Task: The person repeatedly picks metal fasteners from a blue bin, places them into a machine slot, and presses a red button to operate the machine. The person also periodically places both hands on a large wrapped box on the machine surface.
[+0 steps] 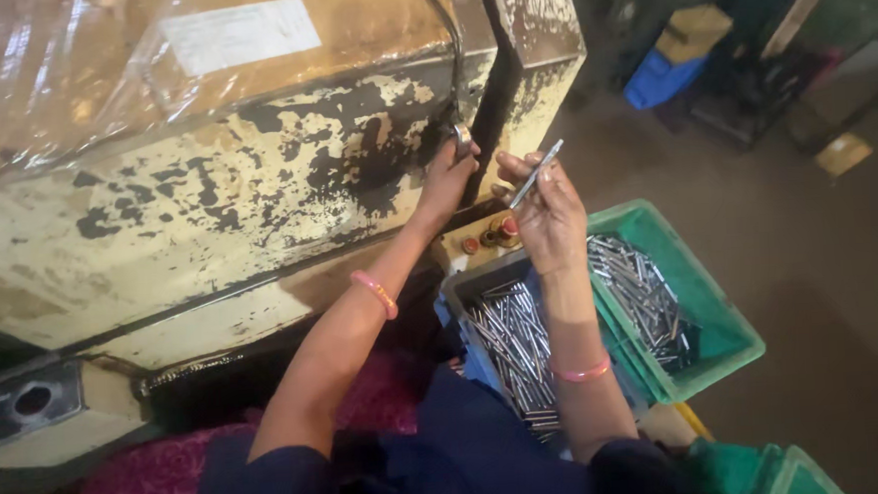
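Right hand [550, 216]: we're pinching a thin metal rod [535, 175] at its lower end, above the grey bin's [459, 298] far edge.
Left hand [446, 181]: fingers closed on a small part at the machine [256, 186] slot.
Rod: looks light, stiff, slick; we'd grip mid-length.

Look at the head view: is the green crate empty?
No, the green crate holds a heap of thin metal rods, and the right hand holds up one more rod.

Right hand [549, 211] pinches a metal rod [535, 174] above rod-filled crates [723, 312]; left hand [448, 181] presses against the worn machine [206, 199]
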